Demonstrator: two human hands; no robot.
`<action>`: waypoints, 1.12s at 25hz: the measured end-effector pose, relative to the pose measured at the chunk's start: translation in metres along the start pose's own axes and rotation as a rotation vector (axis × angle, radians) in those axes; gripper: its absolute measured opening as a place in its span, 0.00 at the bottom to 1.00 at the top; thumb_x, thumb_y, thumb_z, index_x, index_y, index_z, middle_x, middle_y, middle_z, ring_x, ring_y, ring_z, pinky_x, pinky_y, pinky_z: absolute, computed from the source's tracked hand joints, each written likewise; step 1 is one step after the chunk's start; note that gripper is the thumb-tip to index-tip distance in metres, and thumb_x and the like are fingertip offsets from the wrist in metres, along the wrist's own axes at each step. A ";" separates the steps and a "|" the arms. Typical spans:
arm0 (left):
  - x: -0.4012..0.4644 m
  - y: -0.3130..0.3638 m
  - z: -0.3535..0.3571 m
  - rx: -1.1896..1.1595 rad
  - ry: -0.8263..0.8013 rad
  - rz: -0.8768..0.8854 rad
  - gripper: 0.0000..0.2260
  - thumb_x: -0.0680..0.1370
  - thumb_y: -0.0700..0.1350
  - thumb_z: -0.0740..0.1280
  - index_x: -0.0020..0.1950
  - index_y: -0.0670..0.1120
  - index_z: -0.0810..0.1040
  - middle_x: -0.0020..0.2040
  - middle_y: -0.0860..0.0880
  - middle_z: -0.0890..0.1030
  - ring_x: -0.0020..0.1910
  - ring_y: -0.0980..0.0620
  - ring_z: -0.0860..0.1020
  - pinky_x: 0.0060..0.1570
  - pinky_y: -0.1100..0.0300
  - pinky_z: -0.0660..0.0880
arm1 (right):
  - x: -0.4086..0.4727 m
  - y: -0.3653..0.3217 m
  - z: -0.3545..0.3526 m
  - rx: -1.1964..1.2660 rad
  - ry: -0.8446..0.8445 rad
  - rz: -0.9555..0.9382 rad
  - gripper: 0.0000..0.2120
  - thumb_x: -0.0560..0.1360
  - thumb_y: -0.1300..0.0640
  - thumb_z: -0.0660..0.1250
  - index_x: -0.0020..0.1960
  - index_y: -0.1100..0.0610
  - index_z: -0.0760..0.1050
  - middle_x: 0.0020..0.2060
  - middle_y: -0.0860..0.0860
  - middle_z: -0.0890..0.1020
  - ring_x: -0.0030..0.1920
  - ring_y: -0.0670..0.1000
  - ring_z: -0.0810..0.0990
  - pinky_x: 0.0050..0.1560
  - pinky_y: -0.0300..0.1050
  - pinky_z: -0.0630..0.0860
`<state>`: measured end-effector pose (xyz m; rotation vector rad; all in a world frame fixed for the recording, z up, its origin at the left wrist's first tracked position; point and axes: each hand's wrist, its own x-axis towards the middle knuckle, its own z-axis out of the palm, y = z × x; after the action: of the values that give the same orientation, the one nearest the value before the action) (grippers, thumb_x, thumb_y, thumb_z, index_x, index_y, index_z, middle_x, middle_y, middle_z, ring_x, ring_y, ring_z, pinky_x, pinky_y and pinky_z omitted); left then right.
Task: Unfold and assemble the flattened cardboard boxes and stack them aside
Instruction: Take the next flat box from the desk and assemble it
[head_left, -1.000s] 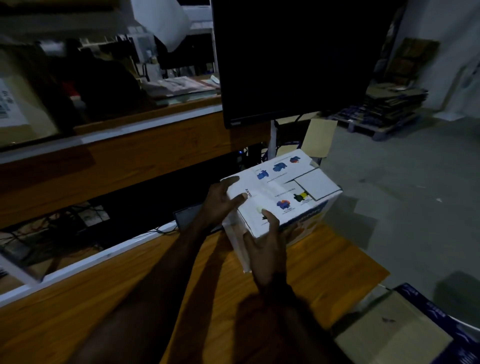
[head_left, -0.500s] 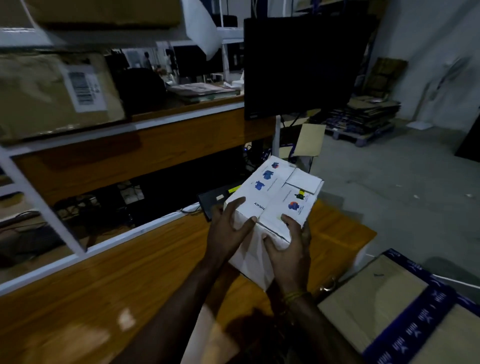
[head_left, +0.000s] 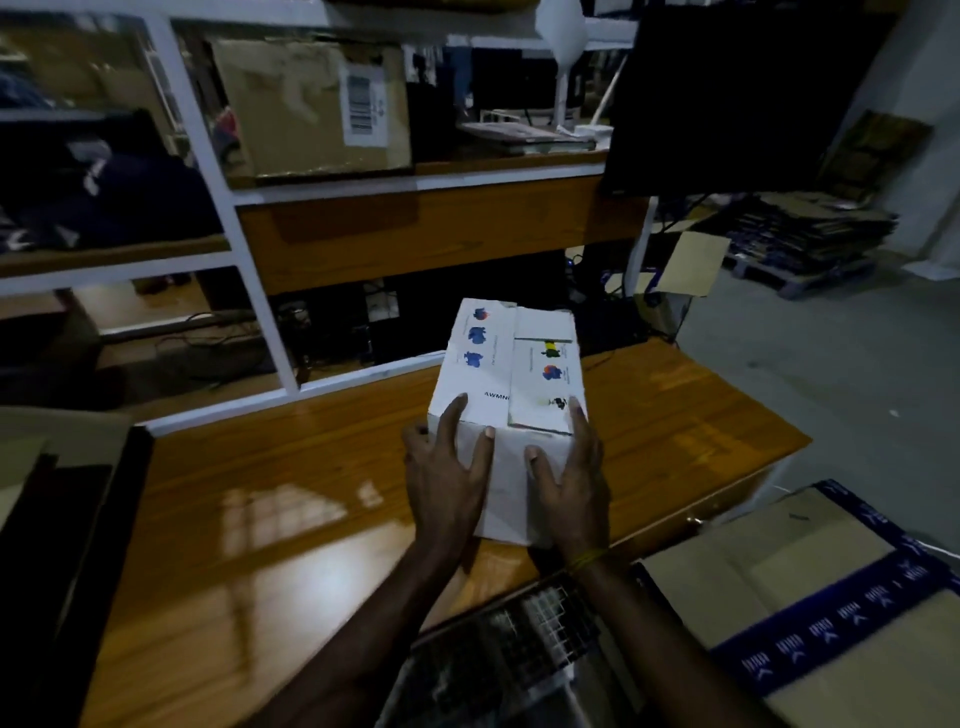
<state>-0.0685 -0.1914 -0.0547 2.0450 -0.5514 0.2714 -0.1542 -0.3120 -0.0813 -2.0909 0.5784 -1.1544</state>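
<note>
- Dim warehouse bay; one glossy wooden table with white-framed shelving behind it.
- One white box stands assembled on the table, near its back edge, top flaps folded closed. Small blue, orange and green prints on top, plus "AWMN" lettering.
- Two hands on the box, both on its near side.
- Left hand: fingers spread and straight, palm flat against the near face at the box's left corner, fingertips reaching over the top edge. No pinch.
- Right hand: fingers spread, flat against the near face at the box's right corner, one fingertip on the top edge. No pinch. Yellow thread round the wrist.
- One brown box with a barcode label sits on the shelf, up and left of the white box.
- One dark monitor up and right of the white box.
- Flat cardboard with a blue printed band lies right of the white box, below table level; count of sheets can't be told.
- One pallet stack of flat cardboard on the floor, far right of the white box, well apart.
- One keyboard, blurred, just in front of the table's near edge.
</note>
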 end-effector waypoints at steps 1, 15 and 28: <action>-0.003 -0.007 -0.004 0.005 0.000 0.011 0.25 0.77 0.58 0.66 0.74 0.62 0.64 0.61 0.44 0.66 0.58 0.44 0.72 0.49 0.54 0.76 | -0.005 0.000 0.007 -0.048 -0.030 -0.024 0.34 0.78 0.42 0.63 0.77 0.34 0.48 0.74 0.58 0.63 0.71 0.60 0.68 0.59 0.53 0.78; -0.023 -0.094 -0.012 -0.357 -0.290 -0.087 0.47 0.70 0.63 0.71 0.76 0.69 0.39 0.80 0.59 0.48 0.78 0.52 0.56 0.71 0.39 0.64 | -0.043 0.021 0.024 -0.071 -0.404 0.070 0.47 0.77 0.61 0.67 0.76 0.30 0.40 0.80 0.50 0.46 0.78 0.58 0.54 0.63 0.61 0.76; 0.009 -0.023 -0.071 -0.220 -0.002 0.267 0.37 0.72 0.54 0.75 0.77 0.61 0.60 0.80 0.54 0.53 0.78 0.53 0.55 0.62 0.63 0.68 | 0.050 -0.078 -0.029 0.149 -0.530 -0.115 0.30 0.73 0.61 0.64 0.67 0.33 0.70 0.79 0.45 0.51 0.73 0.42 0.56 0.61 0.32 0.71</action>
<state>-0.0472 -0.1232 -0.0319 1.7592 -0.8207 0.3504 -0.1486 -0.3022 0.0150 -2.1956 0.1184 -0.6304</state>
